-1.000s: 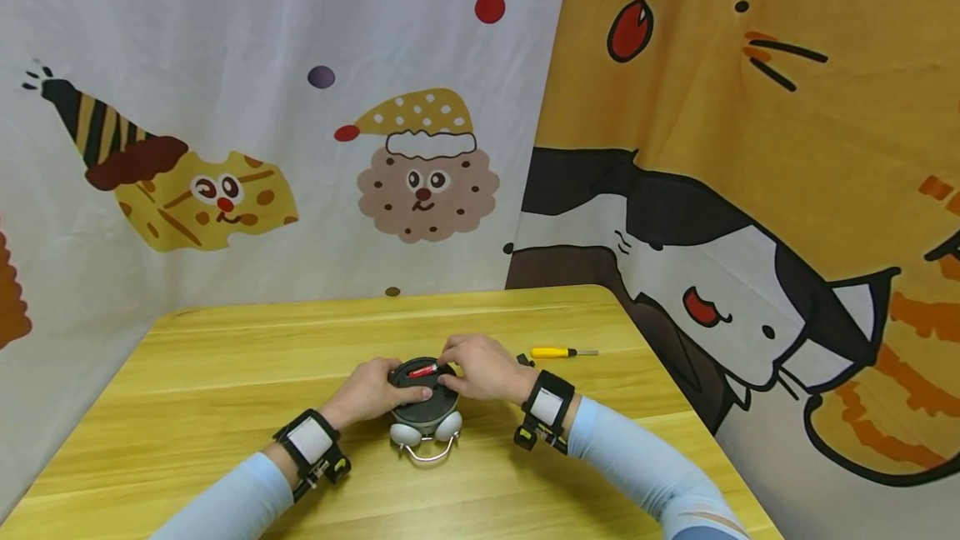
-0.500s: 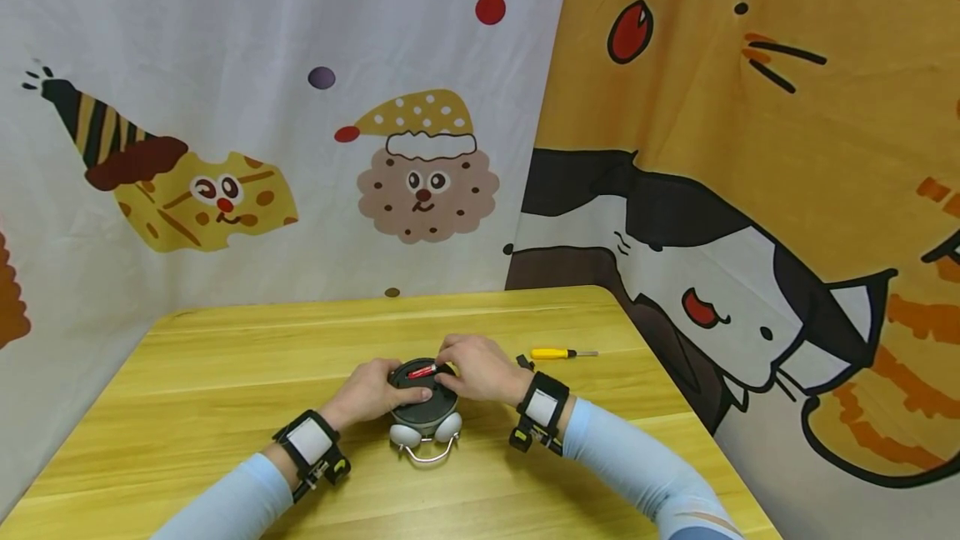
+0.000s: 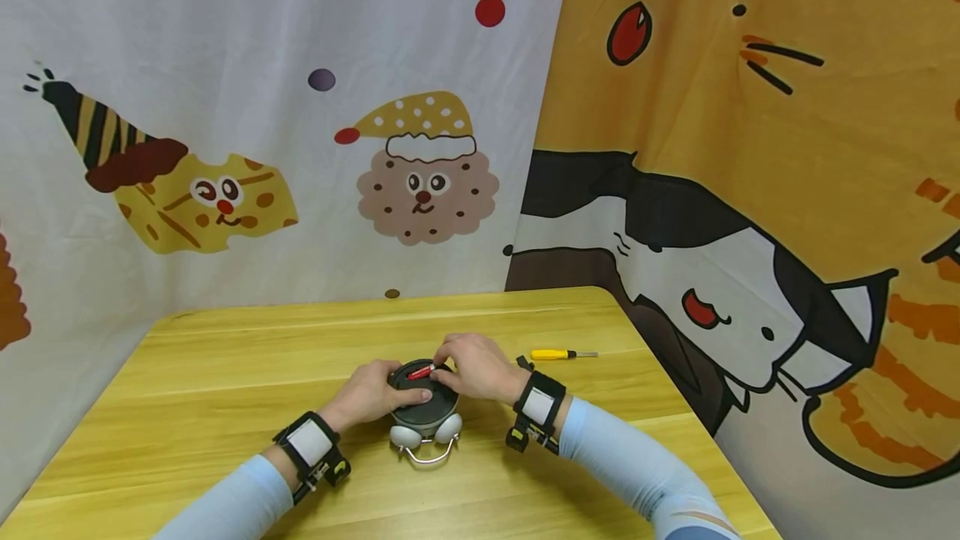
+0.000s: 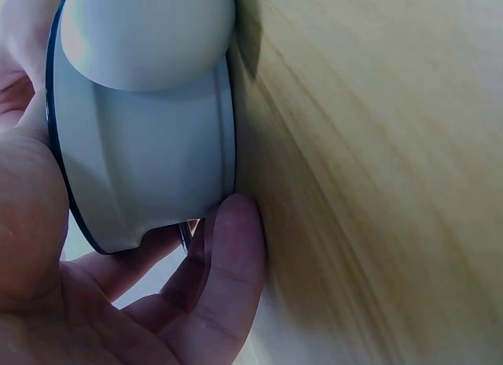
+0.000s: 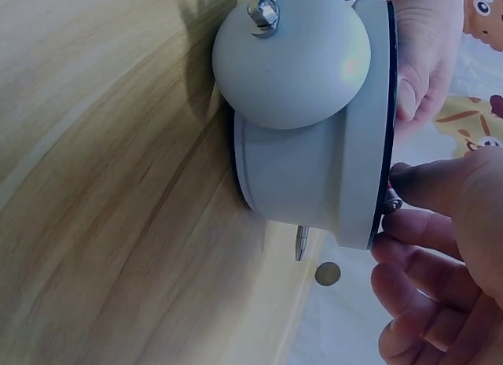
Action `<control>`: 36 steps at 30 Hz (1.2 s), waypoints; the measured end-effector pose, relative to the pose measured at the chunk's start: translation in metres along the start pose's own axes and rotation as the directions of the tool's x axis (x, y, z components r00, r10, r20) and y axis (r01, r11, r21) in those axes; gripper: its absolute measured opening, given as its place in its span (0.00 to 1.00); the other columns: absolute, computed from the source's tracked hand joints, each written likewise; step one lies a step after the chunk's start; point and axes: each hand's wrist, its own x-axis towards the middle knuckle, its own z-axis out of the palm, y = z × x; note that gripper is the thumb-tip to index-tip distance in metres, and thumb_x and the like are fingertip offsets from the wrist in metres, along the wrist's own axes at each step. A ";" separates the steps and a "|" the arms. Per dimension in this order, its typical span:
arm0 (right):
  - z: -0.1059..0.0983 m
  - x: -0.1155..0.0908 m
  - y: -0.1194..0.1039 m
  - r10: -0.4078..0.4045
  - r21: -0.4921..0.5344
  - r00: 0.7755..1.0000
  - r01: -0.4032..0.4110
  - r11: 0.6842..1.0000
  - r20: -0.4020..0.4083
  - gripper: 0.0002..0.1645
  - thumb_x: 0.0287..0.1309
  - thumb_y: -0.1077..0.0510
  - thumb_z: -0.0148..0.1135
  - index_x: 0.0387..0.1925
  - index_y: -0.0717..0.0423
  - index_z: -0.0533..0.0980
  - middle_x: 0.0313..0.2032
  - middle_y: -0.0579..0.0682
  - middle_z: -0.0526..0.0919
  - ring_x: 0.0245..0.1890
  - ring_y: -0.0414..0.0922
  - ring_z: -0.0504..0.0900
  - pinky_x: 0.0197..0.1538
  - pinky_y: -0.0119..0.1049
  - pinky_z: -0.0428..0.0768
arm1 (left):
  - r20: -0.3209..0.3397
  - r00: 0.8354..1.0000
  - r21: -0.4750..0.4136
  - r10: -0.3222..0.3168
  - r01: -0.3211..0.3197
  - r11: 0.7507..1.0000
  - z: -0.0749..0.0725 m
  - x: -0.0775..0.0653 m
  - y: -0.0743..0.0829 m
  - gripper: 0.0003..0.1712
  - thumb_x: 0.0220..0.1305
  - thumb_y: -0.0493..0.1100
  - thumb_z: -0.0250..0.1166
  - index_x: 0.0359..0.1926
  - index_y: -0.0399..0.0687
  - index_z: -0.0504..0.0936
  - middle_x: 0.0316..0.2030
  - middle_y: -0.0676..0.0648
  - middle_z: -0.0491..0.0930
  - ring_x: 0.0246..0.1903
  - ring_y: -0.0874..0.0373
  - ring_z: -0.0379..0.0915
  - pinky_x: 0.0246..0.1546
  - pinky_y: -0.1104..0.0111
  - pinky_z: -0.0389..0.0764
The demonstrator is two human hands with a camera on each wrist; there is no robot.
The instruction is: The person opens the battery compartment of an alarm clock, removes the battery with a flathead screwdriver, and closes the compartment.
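Note:
A pale twin-bell alarm clock (image 3: 425, 411) lies face down on the table, its dark back upward and its two bells and wire handle toward me. My left hand (image 3: 367, 392) grips its left side, the thumb lying across the back and the other fingers around the casing (image 4: 157, 153). On the clock's back is a red battery (image 3: 422, 372), tilted a little. My right hand (image 3: 480, 367) pinches that battery's near end between thumb and forefinger; in the right wrist view its metal tip (image 5: 392, 200) shows at the clock's rim. The battery compartment is mostly hidden by fingers.
A screwdriver with a yellow handle (image 3: 551, 354) lies on the wooden table (image 3: 262, 365) beyond my right wrist. Printed curtains (image 3: 247, 40) hang behind the table and along its right side. Both wrists wear black straps with small cameras.
My right hand and wrist have shifted slightly to the left, and the battery's angle has altered a little. The left hand and the clock stay where they were.

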 end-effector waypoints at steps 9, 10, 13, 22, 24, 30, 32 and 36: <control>0.000 0.003 0.000 -0.004 0.013 0.999 0.004 1.000 -0.042 0.11 0.75 0.45 0.75 0.45 0.46 0.94 0.40 0.44 0.93 0.35 0.35 0.85 0.34 0.23 0.75 | 0.005 1.000 -0.018 0.000 0.001 1.000 0.000 -0.001 0.000 0.32 0.60 0.65 0.85 0.48 0.45 0.90 0.37 0.50 0.88 0.36 0.57 0.79 0.36 0.65 0.76; 0.000 0.003 -0.001 -0.002 0.018 0.999 0.003 1.000 -0.047 0.11 0.75 0.45 0.76 0.45 0.46 0.94 0.40 0.44 0.93 0.34 0.35 0.85 0.34 0.23 0.75 | 0.007 1.000 -0.020 -0.001 0.001 1.000 0.000 -0.001 0.000 0.32 0.60 0.65 0.85 0.48 0.45 0.90 0.36 0.50 0.88 0.36 0.57 0.79 0.36 0.65 0.76; 0.000 0.004 -0.001 -0.001 0.038 0.998 0.003 0.999 -0.059 0.10 0.75 0.45 0.76 0.44 0.46 0.94 0.39 0.43 0.95 0.32 0.32 0.84 0.32 0.21 0.74 | 0.006 1.000 -0.018 0.001 -0.001 1.000 0.000 -0.001 0.000 0.31 0.60 0.65 0.85 0.48 0.45 0.90 0.36 0.51 0.88 0.35 0.57 0.79 0.36 0.65 0.76; -0.002 0.009 -0.004 0.011 0.136 0.997 0.000 0.991 -0.078 0.08 0.74 0.49 0.77 0.43 0.48 0.94 0.38 0.42 0.97 0.29 0.27 0.85 0.29 0.18 0.76 | 0.003 1.000 -0.015 0.008 -0.008 1.000 0.000 0.000 -0.001 0.31 0.60 0.65 0.85 0.48 0.46 0.90 0.36 0.51 0.88 0.35 0.57 0.78 0.36 0.65 0.75; -0.002 0.010 -0.005 0.033 0.170 0.997 -0.020 0.985 -0.074 0.07 0.73 0.50 0.77 0.43 0.48 0.94 0.39 0.43 0.97 0.31 0.28 0.86 0.30 0.19 0.77 | 0.004 1.000 -0.014 0.009 -0.009 1.000 0.000 0.000 -0.001 0.31 0.60 0.65 0.85 0.48 0.46 0.90 0.36 0.51 0.88 0.35 0.57 0.78 0.35 0.65 0.75; -0.001 0.013 -0.005 0.089 0.280 0.994 -0.068 0.958 -0.061 0.06 0.71 0.52 0.79 0.44 0.49 0.93 0.40 0.45 0.97 0.36 0.33 0.90 0.35 0.21 0.82 | 0.001 1.000 -0.015 0.008 -0.008 1.000 0.000 0.000 0.000 0.30 0.59 0.65 0.85 0.47 0.46 0.90 0.35 0.51 0.87 0.35 0.57 0.78 0.36 0.65 0.74; -0.001 0.013 -0.004 0.092 0.307 0.994 -0.070 0.949 -0.058 0.08 0.71 0.53 0.79 0.47 0.51 0.93 0.41 0.46 0.97 0.38 0.36 0.92 0.36 0.22 0.83 | -0.001 1.000 -0.013 0.008 -0.008 1.000 0.000 0.000 0.000 0.30 0.59 0.65 0.85 0.47 0.46 0.90 0.35 0.51 0.87 0.35 0.57 0.77 0.36 0.65 0.74; 0.000 0.015 -0.003 0.077 0.341 0.996 -0.056 0.938 -0.049 0.14 0.71 0.55 0.79 0.53 0.55 0.92 0.42 0.49 0.97 0.39 0.39 0.94 0.37 0.22 0.84 | -0.004 1.000 -0.015 0.002 -0.002 1.000 0.000 -0.001 0.001 0.30 0.59 0.65 0.86 0.46 0.46 0.90 0.35 0.51 0.87 0.35 0.57 0.77 0.35 0.65 0.73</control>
